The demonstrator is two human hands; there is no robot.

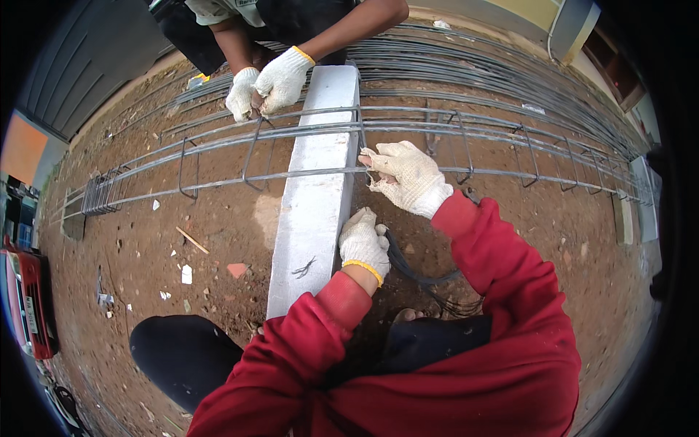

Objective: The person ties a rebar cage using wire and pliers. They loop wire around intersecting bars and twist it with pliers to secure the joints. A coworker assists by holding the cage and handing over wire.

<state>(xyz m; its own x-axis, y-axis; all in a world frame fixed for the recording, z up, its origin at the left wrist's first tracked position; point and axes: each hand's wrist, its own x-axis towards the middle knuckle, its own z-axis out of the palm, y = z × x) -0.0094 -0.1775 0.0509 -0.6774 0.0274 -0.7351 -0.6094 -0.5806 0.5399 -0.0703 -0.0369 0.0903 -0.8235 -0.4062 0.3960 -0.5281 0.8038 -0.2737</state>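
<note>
A long rebar cage of steel bars with square stirrups lies across a pale rectangular beam. My right hand, in a worn knitted glove, is at a stirrup just right of the beam, thumb and fingers apart; whether it pinches anything cannot be told. Lower down, my left hand, gloved with a yellow cuff, is curled beside the beam's right side; a dark tool end or wire shows at its fingers, its grip partly hidden. Short tie wires lie on the beam. A bundle of thin wire is on the ground right of this hand.
A co-worker's gloved hands are at the cage's far bar, left of the beam. Many loose rebars lie behind. Bunched stirrups hang at the cage's left end. A stick and brick fragment lie on the soil.
</note>
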